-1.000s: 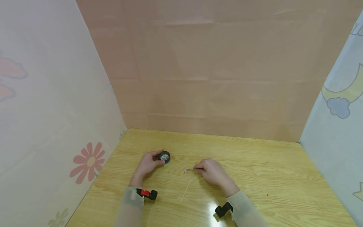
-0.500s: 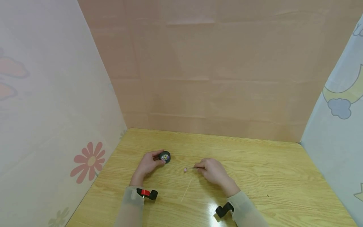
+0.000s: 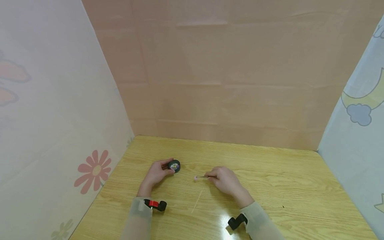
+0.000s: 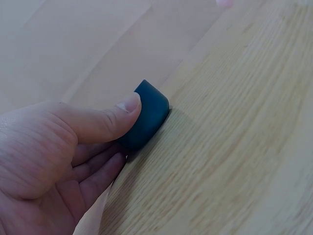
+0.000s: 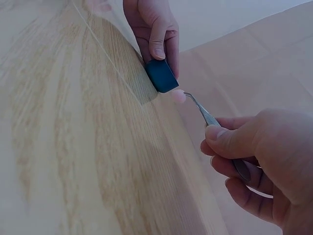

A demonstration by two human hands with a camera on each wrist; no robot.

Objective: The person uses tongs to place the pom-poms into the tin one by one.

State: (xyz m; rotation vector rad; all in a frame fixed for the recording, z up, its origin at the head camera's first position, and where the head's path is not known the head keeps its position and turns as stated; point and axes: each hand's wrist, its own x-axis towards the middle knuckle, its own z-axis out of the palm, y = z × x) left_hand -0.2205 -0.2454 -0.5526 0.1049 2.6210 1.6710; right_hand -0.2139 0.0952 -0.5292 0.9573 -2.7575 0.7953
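Note:
In the head view my left hand grips a small dark teal bowl by its side, on the left part of the table. Several little colourful pieces lie inside the bowl. The left wrist view has the thumb pressed on the outer wall of the bowl, with the other fingers behind it. My right hand pinches metal tweezers between thumb and fingers. At the bent tips sits a small pink ball, a short way right of the bowl in the head view.
The wood-grain table bears a tiny dark speck on the right and a thin pale line in front of the hands. A brown papered wall closes the back, and patterned white panels stand at both sides.
The tweezer tips with the pink ball have shifted slightly away from me in the head view. The left hand and the bowl have stayed in place.

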